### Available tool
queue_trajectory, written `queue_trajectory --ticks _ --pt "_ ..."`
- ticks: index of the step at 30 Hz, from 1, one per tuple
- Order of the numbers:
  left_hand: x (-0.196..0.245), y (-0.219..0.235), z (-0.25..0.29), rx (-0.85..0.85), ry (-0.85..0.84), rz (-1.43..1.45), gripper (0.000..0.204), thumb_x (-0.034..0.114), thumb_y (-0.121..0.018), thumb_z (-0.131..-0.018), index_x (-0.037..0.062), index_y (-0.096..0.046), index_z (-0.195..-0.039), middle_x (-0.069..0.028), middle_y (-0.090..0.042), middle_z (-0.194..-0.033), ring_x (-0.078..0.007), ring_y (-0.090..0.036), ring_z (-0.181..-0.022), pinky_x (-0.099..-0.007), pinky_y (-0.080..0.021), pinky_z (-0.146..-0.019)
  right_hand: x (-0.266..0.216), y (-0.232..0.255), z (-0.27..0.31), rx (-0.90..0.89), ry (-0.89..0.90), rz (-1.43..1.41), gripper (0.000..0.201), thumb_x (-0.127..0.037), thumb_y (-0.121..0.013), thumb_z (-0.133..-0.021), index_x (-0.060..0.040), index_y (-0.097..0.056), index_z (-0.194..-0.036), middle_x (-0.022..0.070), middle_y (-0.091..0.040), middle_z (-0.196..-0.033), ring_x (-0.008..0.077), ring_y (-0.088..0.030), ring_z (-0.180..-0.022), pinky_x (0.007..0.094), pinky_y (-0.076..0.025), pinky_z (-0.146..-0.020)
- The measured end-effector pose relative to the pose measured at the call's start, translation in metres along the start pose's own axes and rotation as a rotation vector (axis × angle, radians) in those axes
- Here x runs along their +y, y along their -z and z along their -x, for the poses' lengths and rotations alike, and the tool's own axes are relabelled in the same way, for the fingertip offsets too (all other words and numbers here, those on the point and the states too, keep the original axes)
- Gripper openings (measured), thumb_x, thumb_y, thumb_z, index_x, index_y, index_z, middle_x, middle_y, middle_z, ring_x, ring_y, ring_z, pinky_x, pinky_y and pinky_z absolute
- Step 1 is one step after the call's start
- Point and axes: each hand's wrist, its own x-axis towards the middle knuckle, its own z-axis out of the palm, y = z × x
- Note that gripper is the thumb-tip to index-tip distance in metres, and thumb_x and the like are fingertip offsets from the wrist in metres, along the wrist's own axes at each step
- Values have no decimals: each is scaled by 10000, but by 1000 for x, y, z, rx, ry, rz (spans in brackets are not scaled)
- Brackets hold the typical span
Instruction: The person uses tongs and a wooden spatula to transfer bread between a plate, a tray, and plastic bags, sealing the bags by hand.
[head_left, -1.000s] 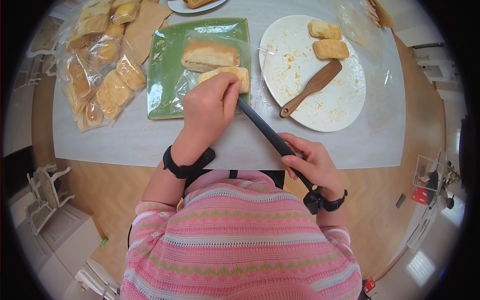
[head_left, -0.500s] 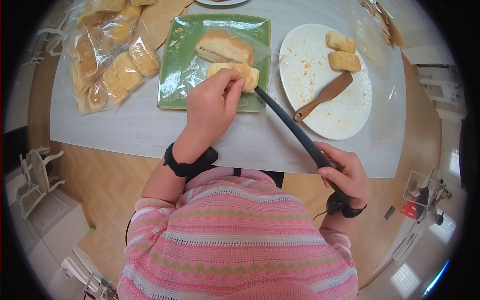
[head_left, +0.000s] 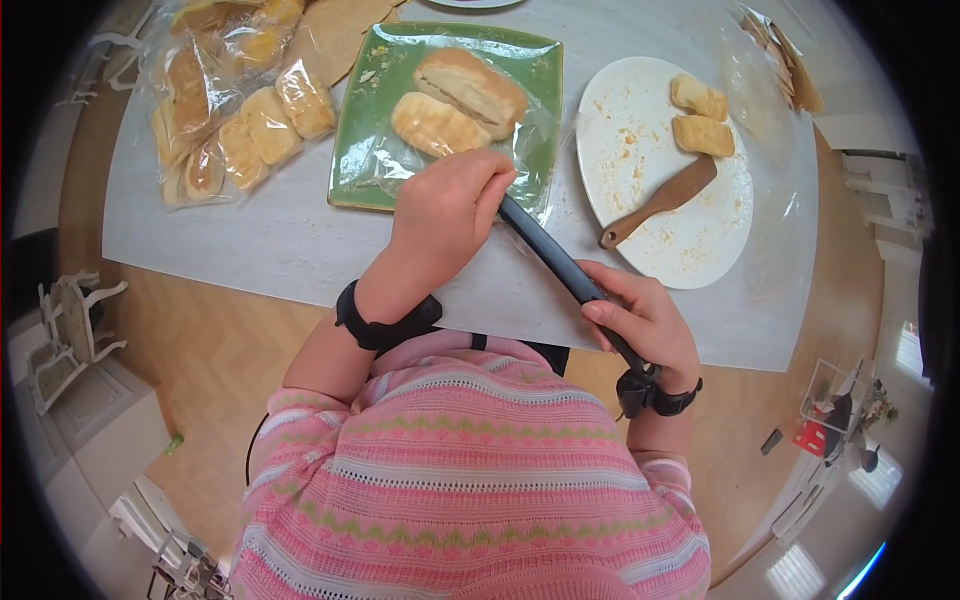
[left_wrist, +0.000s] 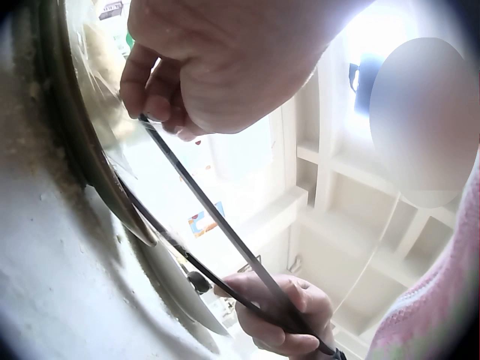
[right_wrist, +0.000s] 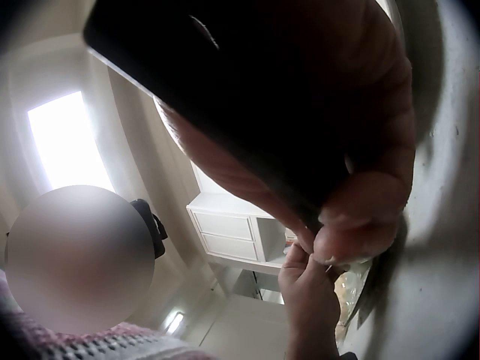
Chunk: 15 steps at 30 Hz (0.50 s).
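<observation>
In the head view, my left hand (head_left: pixel 450 205) pinches the far end of a long black two-armed tool (head_left: pixel 548 252) at the near edge of the green plate (head_left: pixel 345 165). My right hand (head_left: pixel 645 325) grips its near end. A clear bag (head_left: pixel 400 165) with two bread pieces (head_left: pixel 475 85) lies on the plate, just beyond the left hand. In the left wrist view, the tool's narrow arms (left_wrist: pixel 214 210) stand apart between the left hand (left_wrist: pixel 217 60) and the right hand (left_wrist: pixel 281 315), with clear film beside the left fingertips. The tool looms dark in the right wrist view.
To the right, a white plate (head_left: pixel 625 110) holds two small bread pieces (head_left: pixel 702 135) and a wooden spatula (head_left: pixel 665 200). Bagged bread (head_left: pixel 240 150) lies on the left, beside brown paper (head_left: pixel 335 40). More clear plastic (head_left: pixel 755 75) lies at the right edge.
The left hand has shifted nearer to the plate's front edge, uncovering more of the bagged bread. The right hand moved outward, then back toward the left hand. The table has shifted in the view.
</observation>
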Motion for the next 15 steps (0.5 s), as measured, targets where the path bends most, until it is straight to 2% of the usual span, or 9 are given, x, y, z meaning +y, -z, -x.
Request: queue_trajectory --ticks 5,10,13,15 --pt "-2 -1 -1 28 51 28 57 70 -694 -886 37 -665 -922 -119 -695 -831 -296 -684 -723 -367 -532 -628 11 7 3 125 46 -40 461 -106 -653 -957 34 -546 -1382 -22 -540 -682 34 -485 -569 205 -380 -530" --pt "0 -2 -4 40 136 79 64 55 -706 -888 20 -677 -934 -128 -695 -818 -259 -687 -696 -325 -528 -620 8 14 19 100 -3 -22 500 -115 -676 -938 43 -535 -1391 -33 -551 -725 27 -488 -573 199 -376 -525" --pt "-1 -1 -3 8 171 64 76 47 -708 -892 12 -683 -954 -125 -698 -819 -229 -686 -686 -309 -527 -627 13 27 39 202 36 -66 516 -104 -666 -930 55 -521 -1399 -10 -576 -764 36 -500 -575 200 -373 -518" --pt "-1 0 -3 -16 169 77 81 53 -701 -905 6 -684 -969 -119 -707 -834 -211 -687 -690 -297 -531 -639 16 36 54 358 145 -246 513 -87 -640 -928 69 -512 -1399 27 -599 -792 56 -515 -571 205 -373 -510"
